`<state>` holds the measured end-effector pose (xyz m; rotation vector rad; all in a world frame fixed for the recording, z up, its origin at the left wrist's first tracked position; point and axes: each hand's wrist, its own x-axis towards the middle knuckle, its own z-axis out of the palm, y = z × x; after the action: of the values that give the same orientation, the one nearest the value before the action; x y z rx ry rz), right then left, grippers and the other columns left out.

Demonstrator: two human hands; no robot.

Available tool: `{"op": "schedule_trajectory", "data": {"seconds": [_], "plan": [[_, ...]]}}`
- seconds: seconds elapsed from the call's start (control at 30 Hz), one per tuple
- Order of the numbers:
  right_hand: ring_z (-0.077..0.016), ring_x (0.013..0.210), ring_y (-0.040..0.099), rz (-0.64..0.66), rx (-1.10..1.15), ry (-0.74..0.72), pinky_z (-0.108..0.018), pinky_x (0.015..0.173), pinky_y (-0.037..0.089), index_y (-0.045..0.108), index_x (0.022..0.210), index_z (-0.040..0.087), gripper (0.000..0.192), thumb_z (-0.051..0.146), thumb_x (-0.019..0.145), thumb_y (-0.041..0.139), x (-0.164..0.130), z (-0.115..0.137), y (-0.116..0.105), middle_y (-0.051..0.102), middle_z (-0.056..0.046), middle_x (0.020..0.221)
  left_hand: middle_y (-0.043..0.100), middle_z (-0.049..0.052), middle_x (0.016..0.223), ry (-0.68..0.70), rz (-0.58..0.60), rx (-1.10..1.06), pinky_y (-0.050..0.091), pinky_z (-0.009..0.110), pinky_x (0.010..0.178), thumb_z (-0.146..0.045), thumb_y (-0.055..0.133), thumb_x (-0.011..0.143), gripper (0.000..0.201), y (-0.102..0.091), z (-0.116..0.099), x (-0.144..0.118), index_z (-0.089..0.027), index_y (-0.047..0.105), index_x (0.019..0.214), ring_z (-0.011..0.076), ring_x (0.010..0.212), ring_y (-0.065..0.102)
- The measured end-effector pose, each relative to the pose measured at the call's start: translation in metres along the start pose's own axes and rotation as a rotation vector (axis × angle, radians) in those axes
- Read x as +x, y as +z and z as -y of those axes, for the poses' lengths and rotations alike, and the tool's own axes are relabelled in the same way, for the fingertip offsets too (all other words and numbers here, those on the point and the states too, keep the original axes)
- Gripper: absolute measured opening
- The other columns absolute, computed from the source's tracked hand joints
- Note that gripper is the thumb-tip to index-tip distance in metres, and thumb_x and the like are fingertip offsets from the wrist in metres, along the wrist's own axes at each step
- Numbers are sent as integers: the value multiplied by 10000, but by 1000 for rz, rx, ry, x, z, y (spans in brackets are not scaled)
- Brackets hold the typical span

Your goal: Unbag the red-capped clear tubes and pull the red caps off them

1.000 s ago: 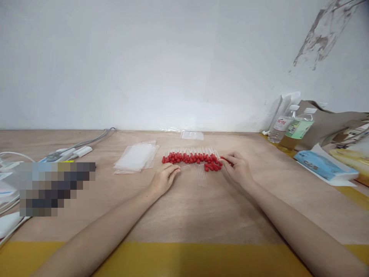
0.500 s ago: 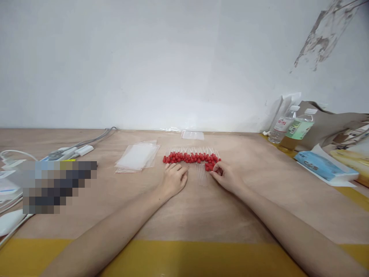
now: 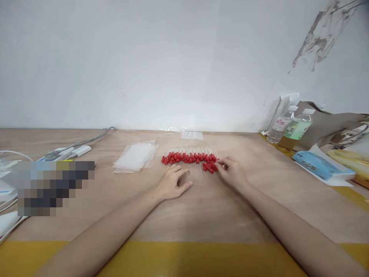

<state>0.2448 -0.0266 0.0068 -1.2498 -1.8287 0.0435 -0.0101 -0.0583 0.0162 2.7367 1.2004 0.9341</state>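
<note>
We see the small set of clear glass droppers with red rubber bulbs lying between our hands on the wooden table, long axes pointing away from us, the right hand pinching a red bulb at its right edge and the left hand half-curled, loosely open, beside the clear tubes.

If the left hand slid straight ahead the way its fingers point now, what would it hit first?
Probably the small bundle of clear thin tubes just past the left hand; the long row of red-capped droppers lies beyond. Depth is hard to judge.

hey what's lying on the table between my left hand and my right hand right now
In the head view, a small bunch of clear droppers with red bulbs lies on the table between the left hand and the right hand.
</note>
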Motion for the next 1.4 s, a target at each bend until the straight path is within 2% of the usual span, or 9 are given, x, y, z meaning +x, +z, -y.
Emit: {"op": "schedule_trajectory", "data": {"seconds": [0.2, 0.53, 0.7, 0.8, 0.87, 0.97, 1.1, 1.2, 1.4], "plan": [[-133, 550, 513, 51, -31, 354, -254, 536, 397, 643, 786, 150, 265, 362, 704, 507, 13, -47, -4, 617, -42, 673, 580, 55, 955, -7, 107, -188, 461, 273, 633, -291, 548, 755, 434, -10, 9, -7, -208, 460, 1172, 159, 776, 523], [-168, 562, 559, 183, -105, 505, -237, 466, 324, 646, 603, 198, 378, 554, 655, 532, 17, -38, 3, 631, -42, 604, 625, 51, 961, -39, 86, -225, 469, 301, 680, -344, 571, 758, 420, -2, 1, -1, -217, 485, 1149, 183, 868, 558], [-164, 506, 547, 142, -76, 539, -233, 438, 306, 652, 582, 190, 376, 532, 668, 525, 19, -44, 6, 602, -31, 524, 627, 51, 982, -51, 96, -249, 467, 302, 692, -348, 530, 791, 395, -2, -1, -1, -219, 473, 1160, 176, 863, 562], [-162, 534, 553, 83, -48, 538, -232, 452, 330, 663, 676, 169, 411, 532, 709, 474, 19, -43, 6, 620, -33, 579, 610, 62, 992, -46, 12, -234, 456, 326, 757, -336, 518, 802, 339, 0, 2, -2, -200, 504, 1112, 177, 887, 548], [-157, 570, 554, 16, -16, 468, -235, 490, 358, 656, 733, 165, 402, 519, 726, 467, 17, -35, 4, 629, -31, 632, 590, 73, 1014, -32, -60, -199, 434, 353, 821, -321, 508, 809, 307, 0, 3, -2, -189, 517, 1086, 184, 935, 527], [-157, 643, 547, -72, 23, 170, -257, 591, 390, 626, 697, 177, 308, 463, 726, 516, 11, -12, 0, 617, -30, 667, 555, 92, 1061, 3, -143, -106, 400, 385, 886, -291, 491, 819, 331, -2, 4, 0, -181, 490, 1132, 200, 1011, 488], [-151, 667, 520, 9, -11, -211, -290, 664, 365, 590, 646, 193, 190, 347, 748, 542, -1, 25, 1, 588, -24, 663, 465, 107, 1218, 101, -228, 110, 329, 446, 957, -274, 484, 819, 408, -3, 7, 1, -206, 433, 1218, 235, 1147, 396], [-149, 686, 502, 47, -57, -335, -298, 686, 337, 587, 670, 196, 161, 320, 762, 539, -10, 41, 7, 572, -20, 675, 504, 70, 1199, 182, -234, 257, 287, 474, 973, -270, 486, 822, 330, -2, 9, 2, -251, 501, 1151, 234, 1143, 404], [-146, 683, 465, 84, -69, -406, -302, 700, 316, 560, 670, 194, 165, 317, 774, 528, -16, 46, 14, 547, -13, 664, 641, -2, 765, 216, -184, 412, 294, 427, 938, -235, 448, 849, 179, -3, 8, 3, -245, 626, 865, 162, 792, 531]]}}
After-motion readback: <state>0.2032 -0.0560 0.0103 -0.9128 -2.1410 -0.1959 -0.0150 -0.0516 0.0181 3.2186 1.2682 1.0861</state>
